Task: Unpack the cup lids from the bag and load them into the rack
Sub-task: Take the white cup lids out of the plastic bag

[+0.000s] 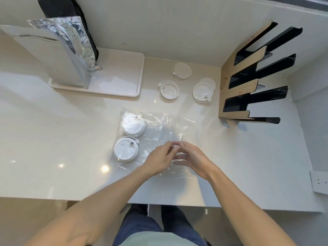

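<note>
A clear plastic bag (159, 128) lies flat on the pale counter, with two white cup lids inside it at its left end: one lid (133, 124) farther from me, another lid (126, 149) nearer. My left hand (159, 158) and my right hand (192, 158) meet at the bag's near right edge, fingertips pinching the film. Three more lids lie loose beyond the bag: a white lid (182, 70), a clear lid (169, 89) and a stacked lid (204, 92). The rack (248, 82), cardboard with black slots, stands at the right.
A white tray (117, 80) at the back left holds a tall silver foil bag (58, 54) and a dark pouch behind it. The counter's front edge (177, 205) runs just below my forearms. A wall socket plate (319, 182) sits at the far right.
</note>
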